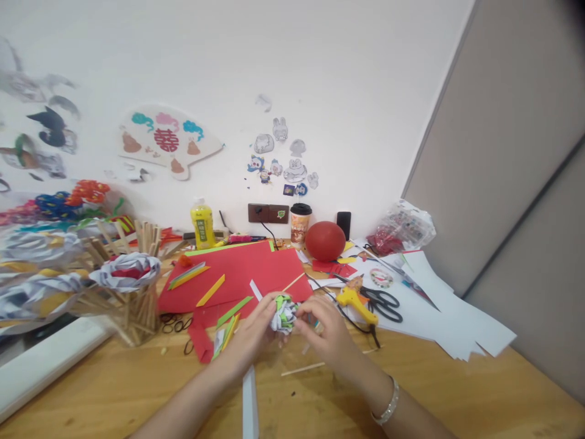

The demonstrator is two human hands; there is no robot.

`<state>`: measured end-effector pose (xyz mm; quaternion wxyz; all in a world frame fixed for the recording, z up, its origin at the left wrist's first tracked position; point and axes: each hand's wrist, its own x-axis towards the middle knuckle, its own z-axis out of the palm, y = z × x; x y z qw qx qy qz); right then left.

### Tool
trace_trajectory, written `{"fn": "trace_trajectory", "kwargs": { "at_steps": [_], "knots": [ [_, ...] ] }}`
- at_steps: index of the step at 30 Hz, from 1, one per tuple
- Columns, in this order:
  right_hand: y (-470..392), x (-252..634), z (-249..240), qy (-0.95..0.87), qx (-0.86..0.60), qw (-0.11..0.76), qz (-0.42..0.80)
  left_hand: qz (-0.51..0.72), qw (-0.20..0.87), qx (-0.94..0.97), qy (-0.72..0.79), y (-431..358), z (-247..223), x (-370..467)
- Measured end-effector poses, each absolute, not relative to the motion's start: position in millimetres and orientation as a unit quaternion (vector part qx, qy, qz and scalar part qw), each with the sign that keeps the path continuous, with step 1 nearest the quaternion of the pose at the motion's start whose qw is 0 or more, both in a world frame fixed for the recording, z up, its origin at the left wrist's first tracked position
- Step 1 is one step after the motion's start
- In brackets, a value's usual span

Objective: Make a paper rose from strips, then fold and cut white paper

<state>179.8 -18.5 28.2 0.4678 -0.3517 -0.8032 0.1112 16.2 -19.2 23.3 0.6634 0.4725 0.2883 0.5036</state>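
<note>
Above wooden table point(100, 396), curled left hand point(258, 323) holds paper flower point(284, 314); half-closed right hand point(326, 326) touches it, grip unclear — hard squeezing may crush it.

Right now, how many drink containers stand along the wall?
2: a yellow bottle left of the brown wall socket and a lidded cup right of it. Others may be hidden.

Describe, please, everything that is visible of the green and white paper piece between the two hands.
The paper piece is a small, roundish cluster of folded, overlapping strips, white and bright green, that look like paper petals. The left hand holds its left side, over the wooden table; fingertips of the right hand are at its right edge, whether pinching is unclear. Its underside is hidden and its finer folds are blurred.
</note>
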Motion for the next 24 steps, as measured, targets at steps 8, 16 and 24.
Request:
{"fn": "trace_trajectory", "kwargs": {
  "at_steps": [8, 16, 24],
  "knots": [
    [-16, 182, 27, -0.807, -0.358, 0.450, 0.137, 0.524, 0.662, 0.458, 0.278, -15, 17, 15],
    [-23, 169, 27, -0.769, -0.401, 0.487, 0.103, 0.528, 0.648, 0.462, 0.297, -18, 16, 16],
    [-26, 165, 25, -0.754, -0.396, 0.517, 0.092, 0.534, 0.610, 0.461, 0.360, -28, 25, 16]
  ]
}}
